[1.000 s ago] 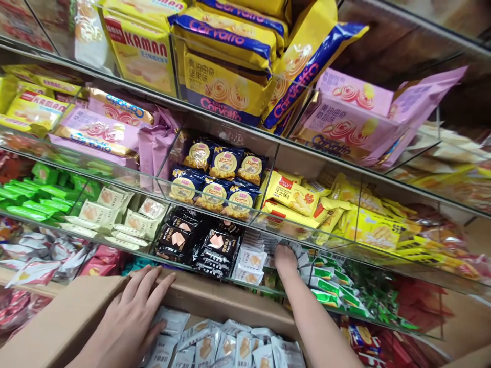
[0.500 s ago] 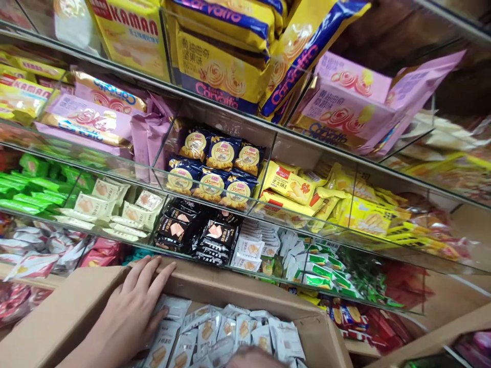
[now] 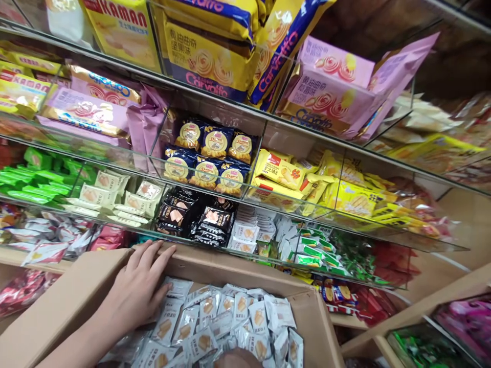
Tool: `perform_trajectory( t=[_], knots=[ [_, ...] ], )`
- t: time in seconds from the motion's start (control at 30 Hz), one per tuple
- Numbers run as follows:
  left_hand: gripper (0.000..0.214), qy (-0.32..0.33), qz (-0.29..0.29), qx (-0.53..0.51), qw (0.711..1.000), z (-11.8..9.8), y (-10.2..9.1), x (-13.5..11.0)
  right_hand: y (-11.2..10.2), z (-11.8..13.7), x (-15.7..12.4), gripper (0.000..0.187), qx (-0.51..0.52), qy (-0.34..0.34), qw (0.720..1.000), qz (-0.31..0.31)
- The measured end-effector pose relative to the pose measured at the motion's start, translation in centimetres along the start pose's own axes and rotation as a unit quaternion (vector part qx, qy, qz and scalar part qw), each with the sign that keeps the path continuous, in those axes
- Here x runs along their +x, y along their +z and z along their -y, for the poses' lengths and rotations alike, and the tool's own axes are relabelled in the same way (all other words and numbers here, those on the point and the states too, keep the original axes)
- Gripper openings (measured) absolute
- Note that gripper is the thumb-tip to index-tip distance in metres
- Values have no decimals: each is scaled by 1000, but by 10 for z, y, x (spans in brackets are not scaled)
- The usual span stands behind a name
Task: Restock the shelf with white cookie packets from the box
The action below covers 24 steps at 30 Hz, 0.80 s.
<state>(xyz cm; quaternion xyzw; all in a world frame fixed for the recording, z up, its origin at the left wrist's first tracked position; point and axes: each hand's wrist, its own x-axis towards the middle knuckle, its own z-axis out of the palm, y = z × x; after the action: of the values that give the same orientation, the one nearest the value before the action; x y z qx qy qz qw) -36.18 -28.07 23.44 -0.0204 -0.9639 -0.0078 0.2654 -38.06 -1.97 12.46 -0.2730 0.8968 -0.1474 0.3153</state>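
My left hand (image 3: 136, 286) grips the far wall of an open cardboard box (image 3: 226, 268) near its left corner, fingers over the rim and thumb on the inside. Many small grey-white snack packets (image 3: 203, 342), each printed with a biscuit-like picture, lie loose in the box. A blurred, rounded skin-toned shape at the bottom edge, over the packets, seems to be part of my right hand (image 3: 237, 359); its fingers are hidden. Similar grey-white packets (image 3: 245, 232) are stacked in a shelf compartment just beyond the box.
Tilted glass-fronted shelves hold black packets (image 3: 213, 220), navy cookie packets (image 3: 217, 140), yellow packets (image 3: 280, 171) and green-and-white packets (image 3: 312, 250). Higher up are yellow Carvalfo packs (image 3: 207, 61) and pink packs (image 3: 330, 92). A wooden bin with green packets (image 3: 422, 347) stands at the lower right.
The view has shifted, so the shelves sit slightly higher and more of the box's inside shows. My left hand stays on the box rim. The skin-toned shape sits slightly further left and lower.
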Motion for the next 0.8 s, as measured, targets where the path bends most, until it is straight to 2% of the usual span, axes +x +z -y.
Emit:
perform_trajectory(
  t=[0.07, 0.17, 0.23, 0.3, 0.33, 0.37, 0.47, 0.5, 0.53, 0.67, 0.73, 0.8],
  knots=[
    [52, -15, -2, -1, 1000, -1, -1, 1, -4, 2, -3, 19, 1, -1, 1000, -2],
    [44, -2, -47, -37, 998, -8, -4, -1, -24, 7, -17, 18, -8, -19, 999, -48],
    [38, 43, -63, -122, 990, -20, -6, -5, -45, 14, -28, 19, 6, -62, 993, -99],
    [38, 46, -15, -259, 965, -38, -7, -9, -66, 23, -39, 19, 55, -111, 982, -143],
    [39, 16, 35, -339, 940, -48, -6, -12, -74, 26, -43, 20, 86, -136, 975, -157],
    [40, -30, 91, -418, 903, -58, -5, -13, -81, 30, -46, 21, 118, -156, 967, -164],
    [36, -117, 263, -601, 746, -79, -3, -16, -91, 36, -51, 22, 190, -198, 948, -164],
    [33, -125, 298, -634, 702, -82, -2, -16, -90, 37, -51, 22, 211, -203, 942, -164],
    [31, -130, 317, -658, 671, -84, -2, -16, -89, 36, -50, 22, 233, -206, 937, -162],
    [29, -184, 298, -711, 610, -83, -3, -16, -81, 33, -45, 24, 301, -212, 918, -145],
    [30, -219, 292, -729, 579, -82, -5, -16, -80, 32, -44, 24, 263, -211, 921, -194],
    [33, -253, 293, -746, 541, -83, -8, -16, -81, 33, -45, 18, 177, -230, 917, -274]
  ],
)
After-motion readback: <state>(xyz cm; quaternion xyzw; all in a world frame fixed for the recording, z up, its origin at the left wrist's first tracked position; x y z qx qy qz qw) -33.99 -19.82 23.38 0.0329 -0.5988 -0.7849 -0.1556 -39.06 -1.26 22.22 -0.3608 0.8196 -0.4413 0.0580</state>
